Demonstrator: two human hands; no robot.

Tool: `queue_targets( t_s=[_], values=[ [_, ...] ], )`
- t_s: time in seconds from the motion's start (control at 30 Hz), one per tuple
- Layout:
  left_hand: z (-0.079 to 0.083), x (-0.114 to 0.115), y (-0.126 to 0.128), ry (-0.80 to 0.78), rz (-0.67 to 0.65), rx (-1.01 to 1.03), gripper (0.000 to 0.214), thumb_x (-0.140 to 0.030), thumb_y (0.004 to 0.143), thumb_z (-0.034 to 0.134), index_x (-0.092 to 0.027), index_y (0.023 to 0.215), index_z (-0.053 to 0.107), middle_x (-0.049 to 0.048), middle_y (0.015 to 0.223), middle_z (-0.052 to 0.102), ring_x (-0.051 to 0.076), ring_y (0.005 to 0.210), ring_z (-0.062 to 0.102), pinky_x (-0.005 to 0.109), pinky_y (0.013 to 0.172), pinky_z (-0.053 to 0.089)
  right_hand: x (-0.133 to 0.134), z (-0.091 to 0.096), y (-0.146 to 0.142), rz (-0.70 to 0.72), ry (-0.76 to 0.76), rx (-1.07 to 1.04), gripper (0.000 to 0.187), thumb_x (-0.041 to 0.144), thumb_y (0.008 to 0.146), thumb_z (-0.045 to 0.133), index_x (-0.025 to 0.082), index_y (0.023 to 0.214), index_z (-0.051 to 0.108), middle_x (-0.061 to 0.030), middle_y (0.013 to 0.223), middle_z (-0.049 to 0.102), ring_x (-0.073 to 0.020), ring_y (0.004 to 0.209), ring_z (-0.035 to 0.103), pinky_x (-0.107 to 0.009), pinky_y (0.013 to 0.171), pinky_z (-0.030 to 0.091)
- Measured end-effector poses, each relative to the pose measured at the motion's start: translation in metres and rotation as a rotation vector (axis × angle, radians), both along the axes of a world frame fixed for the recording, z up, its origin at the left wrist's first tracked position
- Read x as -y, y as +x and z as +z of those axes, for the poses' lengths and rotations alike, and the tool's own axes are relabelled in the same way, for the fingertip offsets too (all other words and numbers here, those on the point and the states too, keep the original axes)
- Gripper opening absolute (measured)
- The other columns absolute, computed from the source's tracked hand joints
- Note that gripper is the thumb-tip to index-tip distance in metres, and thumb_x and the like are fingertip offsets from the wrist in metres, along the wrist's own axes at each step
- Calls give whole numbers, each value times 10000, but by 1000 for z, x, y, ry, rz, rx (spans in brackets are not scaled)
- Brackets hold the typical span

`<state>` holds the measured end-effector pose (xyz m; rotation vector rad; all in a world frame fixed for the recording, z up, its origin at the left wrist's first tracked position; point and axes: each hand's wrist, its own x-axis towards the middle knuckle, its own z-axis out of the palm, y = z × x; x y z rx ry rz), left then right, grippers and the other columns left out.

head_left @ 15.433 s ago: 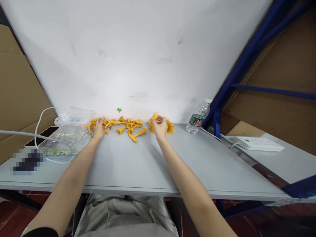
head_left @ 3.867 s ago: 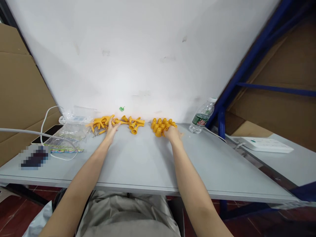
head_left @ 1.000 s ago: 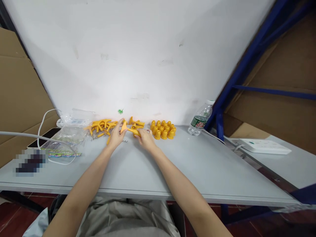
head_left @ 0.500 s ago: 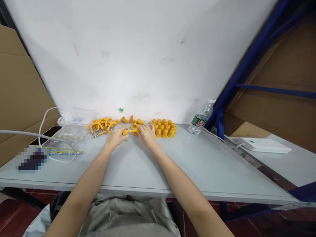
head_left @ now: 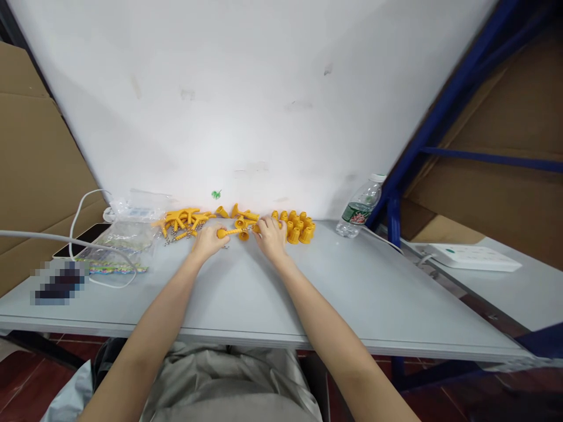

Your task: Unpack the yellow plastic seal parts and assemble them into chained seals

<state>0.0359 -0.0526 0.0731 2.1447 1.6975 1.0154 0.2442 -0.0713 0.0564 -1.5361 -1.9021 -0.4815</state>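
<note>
My left hand is closed on a yellow plastic twisted rod with a rounded knob at its near end. A small metal bit shows at the rod's tip, pointing right. My right hand pinches a yellow cone-shaped piece, mostly covered by the fingers, just right of that tip. Behind and between the hands lie a few loose yellow cones. Close beyond the right hand stand several yellow cones in rows. Left of my left hand is a pile of yellow branched pieces with small metal parts.
Clear plastic bags, a white cable and a dark phone lie at the left of the grey table. A water bottle leans at the back right, by a blue frame. A white power strip lies farther right.
My right hand has moved right with the cone, away from the rod, so the rod's tip and metal bit now show. My left hand stays nearly in place.
</note>
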Motion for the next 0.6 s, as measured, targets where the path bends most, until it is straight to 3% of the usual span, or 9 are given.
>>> queue_targets(
  t_s=[0.23, 0.4, 0.5, 0.6],
  values=[
    [-2, -9, -9, 106, 231, 130, 318, -257, 799, 591, -168, 1081, 708, 26, 687, 645, 216, 733, 636, 318, 756, 473, -7, 1, 21, -177, -68, -147, 275, 352, 934, 487, 148, 1056, 626, -163, 1022, 672, -303, 979, 559, -396, 840, 345],
    [-12, -19, -17, 119, 237, 265, 268, -162, 789, 543, -161, 1021, 678, -3, 643, 600, 189, 702, 618, 310, 775, 471, -16, -12, 33, -183, -166, -181, 239, 326, 905, 508, 159, 995, 653, -183, 920, 701, -341, 937, 603, -439, 831, 372],
    [-18, -22, -20, 137, 229, 302, 267, -136, 784, 533, -188, 1008, 670, 12, 716, 635, 186, 753, 631, 315, 811, 474, -20, -22, 36, -177, -166, -180, 221, 288, 886, 519, 170, 991, 674, -203, 929, 707, -359, 950, 608, -477, 848, 372],
    [-21, -25, -24, 171, 193, 330, 331, -185, 812, 546, -201, 1128, 642, 53, 882, 685, 197, 852, 647, 338, 872, 482, -22, -28, 38, -194, -175, -161, 231, 255, 885, 514, 169, 1021, 680, -209, 983, 705, -359, 965, 604, -493, 853, 373]
  ],
)
